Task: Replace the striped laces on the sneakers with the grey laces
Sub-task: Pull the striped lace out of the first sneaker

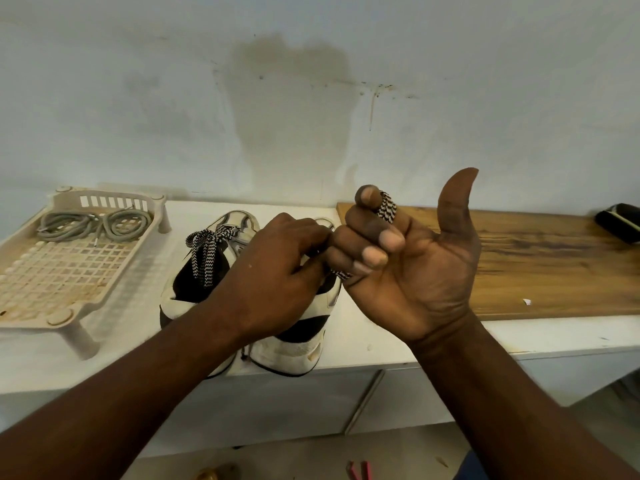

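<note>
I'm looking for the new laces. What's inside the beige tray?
Coiled grey laces lie at the tray's far end, on its grid floor. Nothing hides any part of the inside.

- Pale, scuffed wall (138,98) with a large dark damp stain (291,109).
- White counter (381,344) along the wall.
- Wooden board (536,265) lying on the counter's right part.
- White cabinet doors (311,403) below.
- Light floor (277,462).

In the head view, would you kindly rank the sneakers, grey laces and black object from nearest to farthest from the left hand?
1. The sneakers, right beneath the left hand.
2. The grey laces, in the tray to its left.
3. The black object, at the far right edge.
</note>
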### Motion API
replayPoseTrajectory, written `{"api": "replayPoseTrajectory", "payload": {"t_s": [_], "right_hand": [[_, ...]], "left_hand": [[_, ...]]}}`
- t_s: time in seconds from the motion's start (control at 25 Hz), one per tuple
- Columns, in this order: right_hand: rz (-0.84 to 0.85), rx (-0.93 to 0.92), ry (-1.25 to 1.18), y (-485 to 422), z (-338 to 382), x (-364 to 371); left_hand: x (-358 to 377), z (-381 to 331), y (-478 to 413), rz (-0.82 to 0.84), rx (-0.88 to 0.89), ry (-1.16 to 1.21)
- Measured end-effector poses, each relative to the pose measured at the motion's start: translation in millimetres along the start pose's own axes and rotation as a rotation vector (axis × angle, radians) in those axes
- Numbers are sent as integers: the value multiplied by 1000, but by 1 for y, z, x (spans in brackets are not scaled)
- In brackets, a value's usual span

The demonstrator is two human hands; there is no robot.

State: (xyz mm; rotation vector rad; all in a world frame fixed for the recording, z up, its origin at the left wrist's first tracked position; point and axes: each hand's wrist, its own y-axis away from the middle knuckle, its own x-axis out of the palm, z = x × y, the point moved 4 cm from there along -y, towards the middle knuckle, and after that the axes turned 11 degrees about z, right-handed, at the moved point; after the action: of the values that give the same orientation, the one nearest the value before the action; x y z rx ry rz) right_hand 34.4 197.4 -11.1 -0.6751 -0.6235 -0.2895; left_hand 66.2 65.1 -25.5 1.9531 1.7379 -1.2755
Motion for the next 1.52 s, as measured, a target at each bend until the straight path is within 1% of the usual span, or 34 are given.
{"api": "replayPoseTrajectory", "payload": {"t_s": [0.12,0.24,0.4,0.52,0.6,0.68,0.84,0.92,1.0,1.12,1.24,1.4,1.52], "right_hand": [[-33,-66,38,0,6,-3],[-99,-146,115,2,18,-6],[-240,-232,434,3,36,-12],[-328,-232,661,6,39,-22],[-396,-193,925,7,38,-29],[-413,-106,1211,9,33,-33],[-303,115,1593,11,14,-35],[-259,241,1747,10,2,-37],[-239,284,1766,6,-7,-35],[-188,298,1685,2,-15,-30],[-117,304,1627,1,-20,-26],[-122,244,1498,2,-20,-25],[-109,198,1390,3,-19,-22]], "left_hand": [[2,-2,-1,4,-43,33],[5,-3,0,46,-89,80],[6,5,5,85,-176,418],[6,5,5,80,-209,518],[4,3,4,55,-230,572],[0,3,3,11,-226,582],[-10,2,1,-150,-126,599],[-14,-1,1,-181,-87,663],[-15,-2,3,-170,-128,770],[-12,0,6,-141,-218,859],[-8,1,6,-111,-228,921],[-6,5,8,-116,-243,942],[-5,3,9,-50,-209,917]]}}
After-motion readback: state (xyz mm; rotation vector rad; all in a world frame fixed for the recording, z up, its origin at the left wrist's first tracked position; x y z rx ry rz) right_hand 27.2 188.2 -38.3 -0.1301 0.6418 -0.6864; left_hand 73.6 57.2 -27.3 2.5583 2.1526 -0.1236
